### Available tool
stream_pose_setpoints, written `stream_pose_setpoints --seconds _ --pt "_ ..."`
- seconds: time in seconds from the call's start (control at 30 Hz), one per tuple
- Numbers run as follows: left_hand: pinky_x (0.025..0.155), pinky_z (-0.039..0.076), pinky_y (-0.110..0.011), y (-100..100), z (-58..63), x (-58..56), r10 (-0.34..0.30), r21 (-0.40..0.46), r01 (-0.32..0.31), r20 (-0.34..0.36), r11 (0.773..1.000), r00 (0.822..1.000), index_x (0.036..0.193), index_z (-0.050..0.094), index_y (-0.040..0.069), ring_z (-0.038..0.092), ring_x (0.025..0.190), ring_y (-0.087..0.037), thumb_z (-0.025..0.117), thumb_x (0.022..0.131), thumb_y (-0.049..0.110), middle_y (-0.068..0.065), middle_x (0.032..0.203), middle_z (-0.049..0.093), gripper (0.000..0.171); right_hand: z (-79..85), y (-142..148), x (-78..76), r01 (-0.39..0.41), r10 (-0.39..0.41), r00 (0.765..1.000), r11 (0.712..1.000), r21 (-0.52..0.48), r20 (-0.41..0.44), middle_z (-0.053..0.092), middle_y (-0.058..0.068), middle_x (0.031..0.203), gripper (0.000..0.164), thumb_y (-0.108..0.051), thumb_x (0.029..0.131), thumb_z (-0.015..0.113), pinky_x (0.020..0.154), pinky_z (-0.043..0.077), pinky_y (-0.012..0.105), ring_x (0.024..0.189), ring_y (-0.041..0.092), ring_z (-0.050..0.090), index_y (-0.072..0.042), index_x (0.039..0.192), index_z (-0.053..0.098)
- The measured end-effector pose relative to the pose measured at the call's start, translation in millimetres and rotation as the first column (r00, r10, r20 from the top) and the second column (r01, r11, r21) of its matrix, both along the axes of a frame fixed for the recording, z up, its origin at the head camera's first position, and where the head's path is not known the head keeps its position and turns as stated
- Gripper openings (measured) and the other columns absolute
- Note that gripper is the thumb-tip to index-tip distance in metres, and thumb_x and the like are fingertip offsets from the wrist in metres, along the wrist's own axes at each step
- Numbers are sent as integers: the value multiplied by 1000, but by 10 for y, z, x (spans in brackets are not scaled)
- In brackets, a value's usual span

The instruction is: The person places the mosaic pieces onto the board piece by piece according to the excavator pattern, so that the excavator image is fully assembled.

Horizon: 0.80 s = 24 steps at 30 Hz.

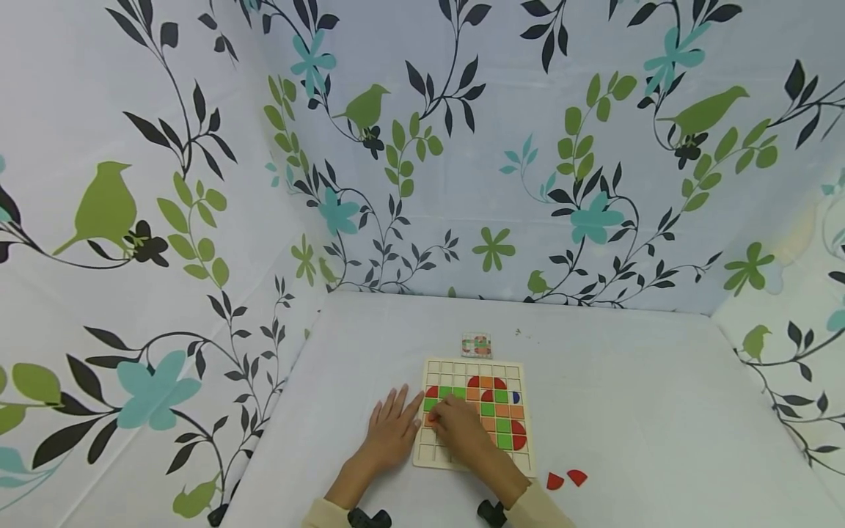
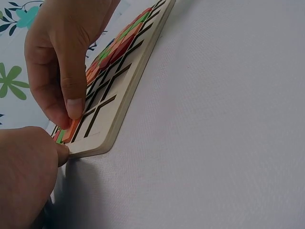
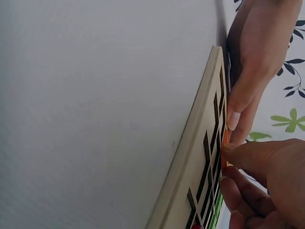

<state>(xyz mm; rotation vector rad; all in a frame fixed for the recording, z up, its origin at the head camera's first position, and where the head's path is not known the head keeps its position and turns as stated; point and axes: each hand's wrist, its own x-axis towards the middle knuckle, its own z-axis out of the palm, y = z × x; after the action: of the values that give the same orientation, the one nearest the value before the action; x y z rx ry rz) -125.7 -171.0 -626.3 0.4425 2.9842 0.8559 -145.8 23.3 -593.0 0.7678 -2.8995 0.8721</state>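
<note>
A square wooden puzzle board (image 1: 475, 361) with a grooved grid lies on the table, partly filled with coloured pieces. My right hand (image 1: 465, 433) is over its left part. Between thumb and fingertips it pinches an orange tile (image 2: 70, 131) at the grid's left column; the right wrist view shows the thumb against the same orange tile (image 3: 224, 148). My left hand (image 1: 391, 429) lies palm down with fingers extended, fingertips at the board's left edge. Green, orange and red pieces fill several cells, some red ones quarter-round. One blue-and-white piece (image 1: 516, 397) sits near the right edge.
Two red quarter-round pieces, one red piece (image 1: 555, 481) and another red piece (image 1: 577, 477), lie on the table (image 1: 634, 411) right of the board. A small pattern card (image 1: 477, 345) stands behind the board. Patterned cloth (image 1: 422, 220) hangs around the table's back and sides.
</note>
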Motion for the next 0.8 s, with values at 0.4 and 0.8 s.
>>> stream_pose_setpoints --seconds 0.4,0.8 --pt "120 18 -74 24 86 -9 1 -71 2 52 998 999 163 41 16 21 158 -50 45 113 28 -23 171 28 52 -11 39 10 -4 4 1000 1000 -19 -16 66 -2 106 7 -14 98 77 91 57 39 102 16 63 -14 104 78" --pt "123 16 -71 46 133 -5 25 -73 -20 73 997 997 164 40 16 19 160 -47 44 113 28 -21 172 26 52 352 907 228 166 -155 975 985 -55 159 67 -5 109 17 -18 98 77 82 58 32 93 11 61 -14 114 75"
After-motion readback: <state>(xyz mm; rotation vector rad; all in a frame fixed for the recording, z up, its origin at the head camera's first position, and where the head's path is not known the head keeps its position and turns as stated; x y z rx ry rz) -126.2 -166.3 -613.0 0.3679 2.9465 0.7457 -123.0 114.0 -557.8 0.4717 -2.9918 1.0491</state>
